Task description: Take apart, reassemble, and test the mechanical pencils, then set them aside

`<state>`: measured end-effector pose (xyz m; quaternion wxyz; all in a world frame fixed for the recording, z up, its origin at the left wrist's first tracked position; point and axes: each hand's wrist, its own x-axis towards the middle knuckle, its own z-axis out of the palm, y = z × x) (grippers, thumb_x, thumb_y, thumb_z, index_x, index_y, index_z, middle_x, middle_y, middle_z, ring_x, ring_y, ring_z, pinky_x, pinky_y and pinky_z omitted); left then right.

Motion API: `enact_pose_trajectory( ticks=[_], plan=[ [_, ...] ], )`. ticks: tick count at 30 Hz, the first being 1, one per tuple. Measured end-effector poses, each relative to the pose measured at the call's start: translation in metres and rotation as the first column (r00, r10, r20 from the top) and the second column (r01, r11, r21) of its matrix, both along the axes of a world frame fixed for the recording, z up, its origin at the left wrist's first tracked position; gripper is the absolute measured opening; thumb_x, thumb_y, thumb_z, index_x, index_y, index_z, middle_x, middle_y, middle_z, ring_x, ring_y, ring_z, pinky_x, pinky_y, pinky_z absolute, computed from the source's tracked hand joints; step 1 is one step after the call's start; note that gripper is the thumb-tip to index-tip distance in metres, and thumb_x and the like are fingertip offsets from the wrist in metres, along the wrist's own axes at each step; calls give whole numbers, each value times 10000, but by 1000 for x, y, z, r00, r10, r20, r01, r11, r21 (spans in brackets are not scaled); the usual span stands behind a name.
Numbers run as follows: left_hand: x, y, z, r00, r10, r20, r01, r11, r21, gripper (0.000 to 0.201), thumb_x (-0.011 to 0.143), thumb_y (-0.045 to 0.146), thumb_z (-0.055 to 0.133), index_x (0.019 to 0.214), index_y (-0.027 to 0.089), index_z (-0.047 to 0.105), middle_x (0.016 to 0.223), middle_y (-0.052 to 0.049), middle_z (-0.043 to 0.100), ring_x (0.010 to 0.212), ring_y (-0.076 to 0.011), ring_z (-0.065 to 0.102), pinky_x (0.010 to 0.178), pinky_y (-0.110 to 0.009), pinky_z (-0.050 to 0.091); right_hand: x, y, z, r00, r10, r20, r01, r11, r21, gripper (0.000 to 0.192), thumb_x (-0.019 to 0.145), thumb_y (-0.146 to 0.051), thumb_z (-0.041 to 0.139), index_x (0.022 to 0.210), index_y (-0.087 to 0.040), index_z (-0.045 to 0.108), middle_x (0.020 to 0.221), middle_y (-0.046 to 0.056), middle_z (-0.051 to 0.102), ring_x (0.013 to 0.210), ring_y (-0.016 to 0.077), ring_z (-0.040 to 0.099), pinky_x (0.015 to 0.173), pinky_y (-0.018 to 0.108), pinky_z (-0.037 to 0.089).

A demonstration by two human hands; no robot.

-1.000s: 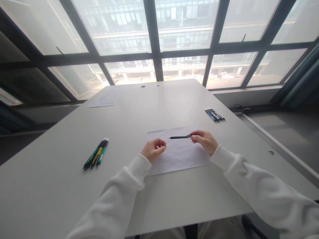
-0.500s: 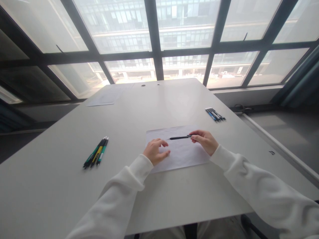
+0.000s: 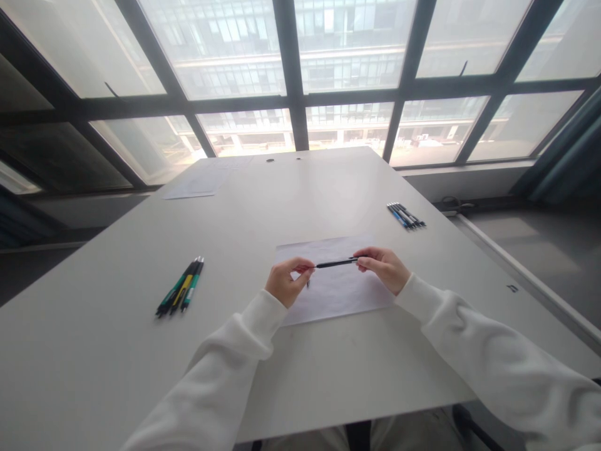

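Note:
A black pen (image 3: 334, 263) is held level above a white sheet of paper (image 3: 350, 294). My right hand (image 3: 384, 268) grips its right end between thumb and fingertips. At the other end, my left hand (image 3: 285, 282) is closed with thumb and fingertips pinched at the pen's thin tip. Just under the left fingertips shows a small dark piece (image 3: 308, 284). Whether it lies on the paper or is held in that hand, I cannot tell.
Several green, black and yellow pens (image 3: 182, 287) lie on the white table (image 3: 107, 351) at left. A row of several black and blue pens (image 3: 406, 216) lies at right. More paper (image 3: 195, 181) rests at the far left, before the windows (image 3: 347, 122).
My left hand has gone from spread fingers to a pinch at the pen's tip. The small dark piece has come into view below it. My right hand stays nearly in place.

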<state>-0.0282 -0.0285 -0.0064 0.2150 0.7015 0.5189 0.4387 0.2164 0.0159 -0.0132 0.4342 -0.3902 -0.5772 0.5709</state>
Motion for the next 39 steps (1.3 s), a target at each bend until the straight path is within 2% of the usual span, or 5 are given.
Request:
enact_pose_trajectory(
  ticks=[10, 18, 24, 34, 39],
  plan=[
    [-3, 1, 4, 982, 28, 186, -10, 996, -93, 155, 691, 287, 631, 752, 150, 668, 737, -56, 701, 710, -182, 654, 712, -295, 531, 12, 13, -10, 979, -203, -25, 203, 979, 6, 165, 639, -229, 556, 751, -140, 638, 575, 12, 575, 539, 127, 510, 550, 274, 413],
    [-5, 6, 3, 937, 151, 314, -108, 983, -151, 179, 655, 294, 653, 737, 135, 656, 696, -56, 695, 699, -188, 653, 672, -293, 526, 35, 27, -6, 810, -585, 28, 581, 808, 98, 133, 616, -206, 477, 630, -162, 603, 497, 6, 524, 500, 134, 471, 472, 259, 355],
    [-1, 6, 5, 910, 193, 367, -112, 967, -230, 178, 638, 282, 662, 730, 131, 653, 687, -51, 693, 695, -184, 651, 680, -296, 523, 26, 21, -6, 877, -273, 396, 170, 946, 276, 231, 673, -299, 561, 832, -172, 669, 752, 37, 649, 632, 158, 534, 610, 290, 409],
    [-1, 6, 0, 958, 91, 273, -18, 966, -259, 198, 643, 320, 653, 732, 144, 660, 696, -51, 693, 690, -182, 648, 659, -285, 523, 18, 16, -9, 705, -313, 637, -149, 812, 564, 169, 714, -205, 557, 842, -205, 667, 828, 54, 646, 858, 214, 540, 815, 358, 408],
    [-2, 6, -1, 951, 52, 305, 29, 966, -257, 173, 655, 305, 643, 735, 151, 654, 703, -48, 695, 706, -184, 654, 680, -290, 527, 14, 10, -2, 737, -367, 567, -162, 719, 676, 246, 734, -264, 569, 964, -197, 623, 967, 82, 617, 937, 240, 518, 859, 396, 390]
  ],
)
